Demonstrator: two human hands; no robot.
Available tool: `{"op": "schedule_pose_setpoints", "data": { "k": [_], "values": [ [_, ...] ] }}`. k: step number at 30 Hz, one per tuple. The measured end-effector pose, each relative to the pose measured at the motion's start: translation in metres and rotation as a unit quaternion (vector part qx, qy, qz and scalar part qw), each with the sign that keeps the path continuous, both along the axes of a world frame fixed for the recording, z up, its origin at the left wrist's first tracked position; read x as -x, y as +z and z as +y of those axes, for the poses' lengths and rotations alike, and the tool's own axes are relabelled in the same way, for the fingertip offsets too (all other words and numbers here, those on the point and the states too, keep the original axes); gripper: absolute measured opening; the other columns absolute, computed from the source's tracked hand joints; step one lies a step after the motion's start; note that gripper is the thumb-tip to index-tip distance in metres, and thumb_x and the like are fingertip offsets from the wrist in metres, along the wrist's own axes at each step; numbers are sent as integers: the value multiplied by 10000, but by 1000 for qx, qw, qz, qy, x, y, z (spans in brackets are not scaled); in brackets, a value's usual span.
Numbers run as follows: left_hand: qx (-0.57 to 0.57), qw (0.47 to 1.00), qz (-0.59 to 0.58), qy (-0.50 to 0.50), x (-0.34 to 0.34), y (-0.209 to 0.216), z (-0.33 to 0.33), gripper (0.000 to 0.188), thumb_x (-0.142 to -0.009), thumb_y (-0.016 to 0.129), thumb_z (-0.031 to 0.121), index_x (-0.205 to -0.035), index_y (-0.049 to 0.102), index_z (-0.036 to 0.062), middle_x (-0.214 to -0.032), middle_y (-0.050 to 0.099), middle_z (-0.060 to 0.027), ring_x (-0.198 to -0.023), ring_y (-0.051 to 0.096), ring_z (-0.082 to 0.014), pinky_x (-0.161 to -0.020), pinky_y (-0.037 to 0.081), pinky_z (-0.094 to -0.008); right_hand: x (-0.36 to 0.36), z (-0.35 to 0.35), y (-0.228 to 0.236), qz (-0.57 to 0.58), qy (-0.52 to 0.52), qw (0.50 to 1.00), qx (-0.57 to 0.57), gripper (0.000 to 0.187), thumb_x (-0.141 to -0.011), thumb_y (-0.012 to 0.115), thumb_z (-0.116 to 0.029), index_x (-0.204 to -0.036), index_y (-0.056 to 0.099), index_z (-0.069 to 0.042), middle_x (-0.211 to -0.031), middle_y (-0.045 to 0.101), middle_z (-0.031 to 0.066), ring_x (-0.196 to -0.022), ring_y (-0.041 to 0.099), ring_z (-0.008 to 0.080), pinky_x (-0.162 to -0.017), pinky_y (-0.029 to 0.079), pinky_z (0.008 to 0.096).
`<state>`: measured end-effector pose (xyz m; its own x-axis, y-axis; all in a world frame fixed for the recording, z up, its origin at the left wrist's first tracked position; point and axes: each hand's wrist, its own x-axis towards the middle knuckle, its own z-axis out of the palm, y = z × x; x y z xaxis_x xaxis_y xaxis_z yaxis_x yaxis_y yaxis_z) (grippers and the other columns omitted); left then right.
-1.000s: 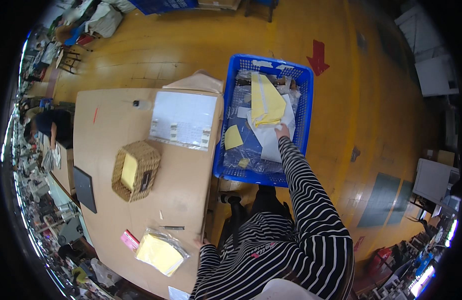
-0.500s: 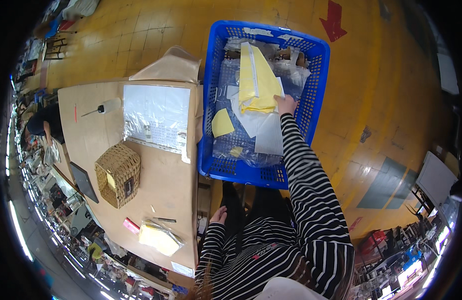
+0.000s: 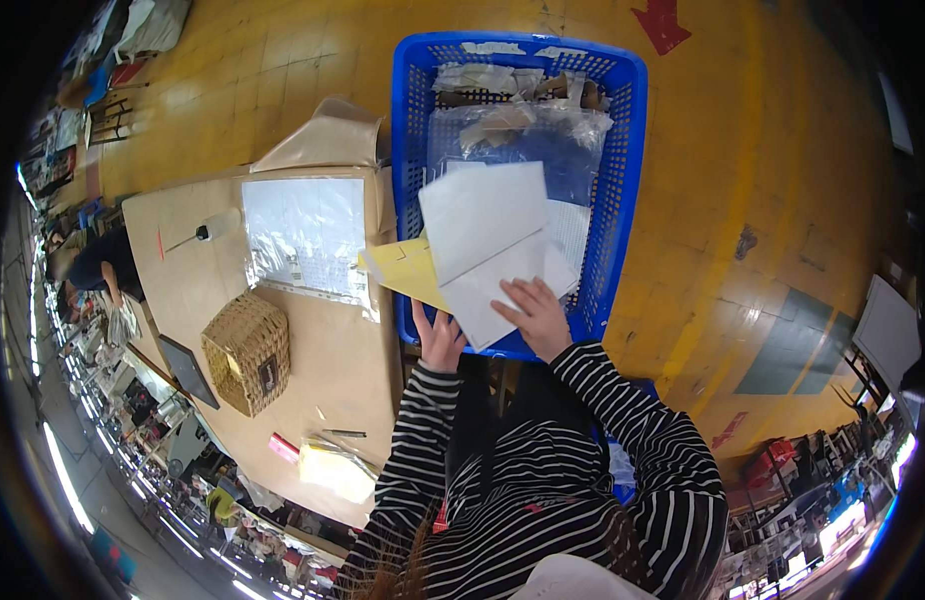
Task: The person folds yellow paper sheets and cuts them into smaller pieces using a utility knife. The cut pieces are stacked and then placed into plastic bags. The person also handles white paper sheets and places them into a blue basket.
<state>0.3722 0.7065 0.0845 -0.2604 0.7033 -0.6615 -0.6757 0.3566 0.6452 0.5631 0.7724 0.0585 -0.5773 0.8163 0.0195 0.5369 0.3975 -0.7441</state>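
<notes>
Over the near part of the blue plastic crate (image 3: 623, 190), folded white sheets of paper (image 3: 490, 225) lie on top of yellow paper (image 3: 408, 272) that juts out to the left. My left hand (image 3: 441, 340) grips the papers at the lower edge of the yellow one; some of its fingertips are hidden under them. Across the lower right of the white sheets rests my right hand (image 3: 539, 318), fingers slightly spread and thumb out of sight, holding them. Beneath, the crate contains clear plastic bags (image 3: 573, 145) and another white sheet (image 3: 571, 225).
At the left stands a brown-covered table (image 3: 323, 360). On it are a woven basket (image 3: 248, 355), plastic-covered sheets (image 3: 305, 235), a dark flat panel (image 3: 188, 370), a pen (image 3: 345, 433) and a plastic-wrapped yellow stack (image 3: 335, 473). A person (image 3: 103, 270) works beyond the table.
My left hand has come up from my side to the papers. My right hand has drawn nearer from inside the crate. The papers are now near me, white sheets uppermost.
</notes>
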Motion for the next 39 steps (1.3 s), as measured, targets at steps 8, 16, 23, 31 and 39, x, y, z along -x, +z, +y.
{"op": "schedule_pose_setpoints", "data": {
  "k": [8, 16, 23, 31, 39],
  "values": [
    [128, 990, 51, -13, 35, -39, -10, 431, -931, 530, 106, -1334, 383, 64, -1168, 574, -133, -1028, 593, -264, -848, 502, -365, 16, -44, -1, 67, 122, 985, 100, 500, -760, 583, -90, -1256, 528, -124, -1294, 521, 84, -1129, 523, 255, -1001, 405, 385],
    [280, 845, 358, -280, 75, -51, -75, 539, -733, 715, 43, -1221, 494, -9, -1069, 638, -147, -962, 618, -236, -853, 496, -351, 32, -33, -17, 108, 183, 951, 226, 397, -866, 583, -240, -1230, 558, -84, -1286, 519, 158, -1144, 515, 309, -999, 390, 401],
    [286, 883, 346, -137, 104, -35, -167, 570, -767, 717, 65, -1257, 449, -47, -1129, 595, -168, -1015, 580, -263, -902, 465, -352, -21, 107, -168, -54, -461, 870, 169, 728, -817, 674, -233, -1393, 297, 5, -1400, 355, 239, -1326, 301, 364, -1109, 225, 414],
    [380, 884, 261, -78, 80, 8, -210, 475, -806, 707, 111, -1213, 502, -23, -1077, 617, -126, -937, 599, -232, -838, 487, -342, 42, 94, -153, -148, -118, 982, 3, 772, -721, 725, -175, -1380, 335, -82, -1411, 313, 220, -1294, 279, 443, -1079, 248, 498],
    [353, 851, 345, -181, 67, 18, -230, 406, -807, 691, 69, -1191, 572, 11, -1101, 643, -97, -1011, 596, -179, -905, 451, -334, 170, 80, -190, -133, 82, 984, 86, 841, -764, 681, -154, -1440, 193, -45, -1364, 405, 179, -1333, 280, 356, -1123, 199, 468]
  ]
}}
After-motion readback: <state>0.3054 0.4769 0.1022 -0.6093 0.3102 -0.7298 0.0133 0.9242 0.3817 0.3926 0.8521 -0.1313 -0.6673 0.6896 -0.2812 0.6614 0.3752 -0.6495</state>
